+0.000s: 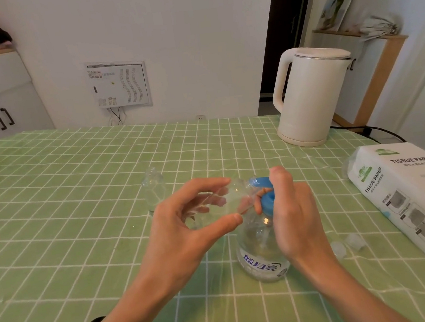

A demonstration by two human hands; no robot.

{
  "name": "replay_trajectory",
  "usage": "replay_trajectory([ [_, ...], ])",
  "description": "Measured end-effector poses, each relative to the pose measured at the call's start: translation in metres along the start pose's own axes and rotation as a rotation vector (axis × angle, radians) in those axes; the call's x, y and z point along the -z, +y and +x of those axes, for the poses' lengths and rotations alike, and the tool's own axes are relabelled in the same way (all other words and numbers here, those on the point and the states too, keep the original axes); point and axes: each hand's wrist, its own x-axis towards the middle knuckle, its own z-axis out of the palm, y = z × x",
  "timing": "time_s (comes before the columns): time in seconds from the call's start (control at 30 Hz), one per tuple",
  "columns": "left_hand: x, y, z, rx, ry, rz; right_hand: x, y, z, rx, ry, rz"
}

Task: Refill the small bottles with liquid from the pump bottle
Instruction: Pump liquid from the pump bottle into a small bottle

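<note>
Pinching tilted small bottle [221, 202] in my left hand [177, 233], mouth at blue nozzle [259, 182]; my right hand [292, 218] fingers curl round pump bottle [262, 255] head

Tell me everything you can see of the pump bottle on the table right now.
The pump bottle is clear plastic with a blue pump head and a label printed in blue near its base. It stands upright on the green checked tablecloth. The right hand grips the pump head, and the left hand holds a small bottle tilted with its mouth at the nozzle. Its fill level is unclear.
</note>
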Motion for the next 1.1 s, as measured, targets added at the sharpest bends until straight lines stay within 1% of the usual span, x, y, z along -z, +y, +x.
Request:
replay_trajectory([
  [0.13,-0.0003,-0.0002,-0.0012,0.013,-0.006,0.011,0.0015,-0.0003,0.0017,0.0,-0.025,-0.004],
  [0.5,-0.0004,0.0031,0.0,0.01,0.012,0.005,-0.0005,0.0009,-0.0014,-0.014,0.019,-0.039],
  [0.7,-0.0006,0.0018,-0.001,0.014,-0.002,0.026,0.0015,0.0016,0.0018,0.009,-0.01,-0.015],
  [1.1,-0.0017,0.0062,-0.0007,0.014,0.01,-0.001,-0.0003,-0.0008,-0.0019,-0.001,0.015,-0.061],
])
